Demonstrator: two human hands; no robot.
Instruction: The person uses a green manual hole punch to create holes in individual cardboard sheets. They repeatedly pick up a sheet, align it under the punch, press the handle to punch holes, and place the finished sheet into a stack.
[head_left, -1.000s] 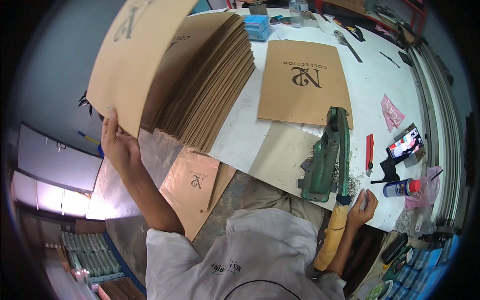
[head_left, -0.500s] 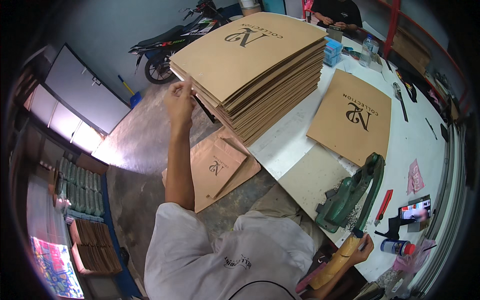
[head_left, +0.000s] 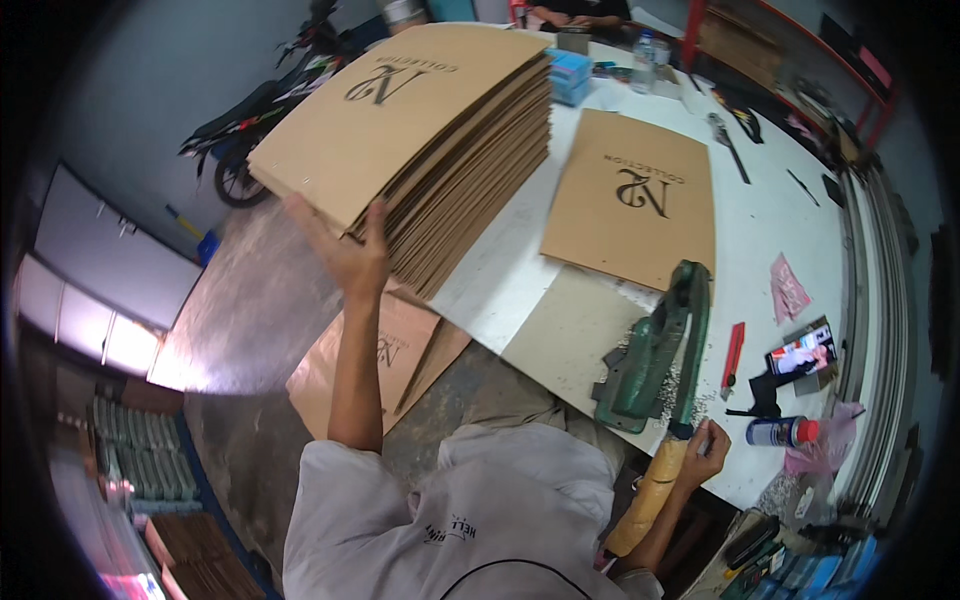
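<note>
Head view. Landmark: the green lever punch [head_left: 640, 375] at the near edge of the white table [head_left: 480, 290], its yellow-wrapped handle [head_left: 648, 500] pointing back towards me.

Kraft-paper stack [head_left: 405, 130]: located to the left of the punch and farther off, standing tall, a dark monogram on its top face. My left hand [head_left: 352, 262] is at its near corner, thumb up and apart, fingers spread along the left edge; contact is apparent, a firm grip is not established.

My right hand [head_left: 705, 458] is just to the near right of the punch body, beside the handle, fingers loosely curled. I cannot tell whether it has hold of the handle.

Single kraft-paper panel [head_left: 630, 215]: flat, directly beyond the punch, monogram face up. Beige board [head_left: 560, 325]: left of the punch, extending under it. Red cutter [head_left: 734, 360]: right of the punch. Lit phone [head_left: 800, 350]: farther right of the punch. Red-capped blue can [head_left: 780, 432]: lying to the right and nearer me than the punch.
</note>
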